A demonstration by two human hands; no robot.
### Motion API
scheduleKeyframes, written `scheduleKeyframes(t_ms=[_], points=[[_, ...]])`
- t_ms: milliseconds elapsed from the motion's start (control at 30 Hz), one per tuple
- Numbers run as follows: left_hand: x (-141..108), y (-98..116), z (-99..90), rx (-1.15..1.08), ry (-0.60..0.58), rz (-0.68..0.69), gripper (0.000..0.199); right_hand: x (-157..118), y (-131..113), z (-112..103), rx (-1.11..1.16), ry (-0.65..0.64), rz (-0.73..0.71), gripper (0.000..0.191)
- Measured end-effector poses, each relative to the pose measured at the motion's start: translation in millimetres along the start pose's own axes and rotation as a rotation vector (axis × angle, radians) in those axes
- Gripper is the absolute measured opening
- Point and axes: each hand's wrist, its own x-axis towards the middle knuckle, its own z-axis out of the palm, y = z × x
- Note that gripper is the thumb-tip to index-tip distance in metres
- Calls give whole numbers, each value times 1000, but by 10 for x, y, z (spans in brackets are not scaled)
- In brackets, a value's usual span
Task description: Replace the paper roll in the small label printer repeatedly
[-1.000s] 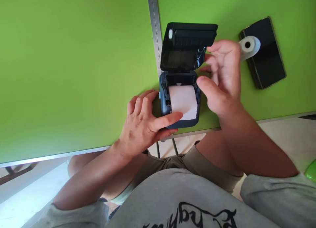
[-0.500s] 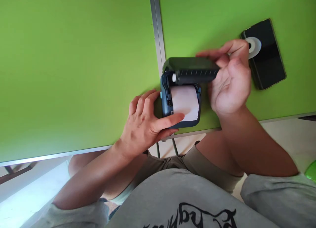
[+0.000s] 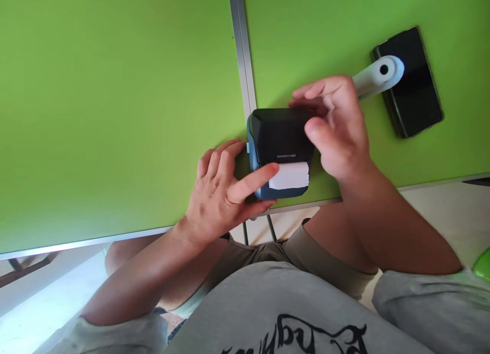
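A small label printer [image 3: 283,134] with a black lid and dark blue body sits near the table's front edge, its lid down. White paper [image 3: 293,176] sticks out below the lid at the front. My left hand [image 3: 225,190] grips the printer's left side, its index finger reaching across the body to the paper and its thumb at the front corner. At the back right corner of the lid is my right hand [image 3: 340,124], thumb over the top and fingers curled along the back edge. The contact of those fingers is partly hidden.
A black phone [image 3: 415,88] lies on the green table [image 3: 122,98] at the right. Between it and my right hand is a white long object [image 3: 367,80] with a rounded end and a dark hole, partly hidden. A metal strip [image 3: 241,42] divides the tabletop.
The printer's lid has swung down from raised, covering the paper roll. My right hand has moved left with it and now uncovers more of the white object. My left hand stays put.
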Motion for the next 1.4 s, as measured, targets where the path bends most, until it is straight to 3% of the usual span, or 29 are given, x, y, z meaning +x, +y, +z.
scheduleKeyframes(t_ms=[100,233,300,400,567,700,1067,1400], points=[[20,5,-10,40,-21,-11,86,-15,-84,-30,-131,-140,-6,47],[28,15,-4,53,-23,-18,85,66,-183,-119,-190,-342,80,53],[25,13,6,57,-14,-20,83,109,-210,-148,-195,-381,101,53],[27,11,21,77,-4,-24,85,118,-209,-142,-219,-357,71,49],[57,31,36,53,12,-72,109,28,-127,-64,-300,-278,-58,41],[70,52,40,72,5,-113,115,-2,-85,-31,-329,-219,-104,41],[104,60,-11,71,-32,-122,110,46,-160,0,-316,-186,27,35],[75,70,-20,93,-43,-116,111,65,-211,-13,-334,-230,25,40]])
